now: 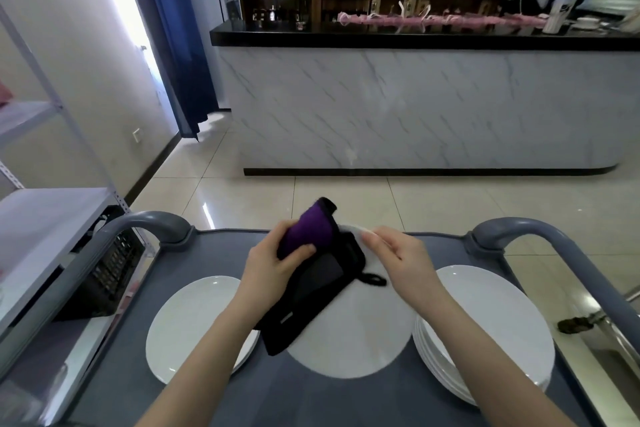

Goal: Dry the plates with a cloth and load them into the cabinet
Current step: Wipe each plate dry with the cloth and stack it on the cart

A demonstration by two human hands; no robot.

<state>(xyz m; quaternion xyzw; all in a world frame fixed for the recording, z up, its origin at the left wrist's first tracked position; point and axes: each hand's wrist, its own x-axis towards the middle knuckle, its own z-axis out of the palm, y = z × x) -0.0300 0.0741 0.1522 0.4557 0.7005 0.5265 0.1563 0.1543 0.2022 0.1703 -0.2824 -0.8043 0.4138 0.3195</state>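
A white plate (356, 333) is held tilted over the middle of the grey cart top (294, 399). My right hand (398, 256) grips its far rim. My left hand (277, 262) holds a purple and black cloth (311, 274), which lies across the plate's left part. A single white plate (187, 319) lies on the cart to the left. A stack of white plates (495, 326) sits on the cart to the right.
Grey cart handles rise at the left (149, 222) and right (540, 229). A metal shelf unit (52, 215) stands to the left, with a black crate (110, 267) beside the cart. A marble-fronted counter (415, 107) stands across the tiled floor.
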